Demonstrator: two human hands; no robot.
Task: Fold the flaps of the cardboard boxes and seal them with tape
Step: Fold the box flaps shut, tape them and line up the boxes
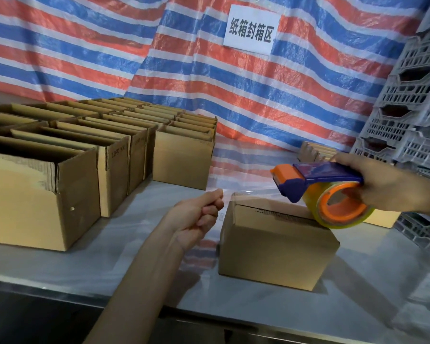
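A small cardboard box (276, 249) sits on the metal table (358, 289) with its top flaps folded down. My right hand (387, 184) grips a blue and orange tape dispenser (323, 192) with a roll of clear tape, held just above the box's right end. A strip of clear tape (248, 193) runs from the dispenser leftward over the box's far edge to my left hand (201, 214), which pinches the tape's free end between curled fingers, left of the box.
Several open cardboard boxes (60, 175) stand in rows on the left half of the table. More boxes (313, 150) lie at the back right. Grey plastic crates (412, 115) are stacked at the right. A striped tarp with a paper sign (252, 28) hangs behind.
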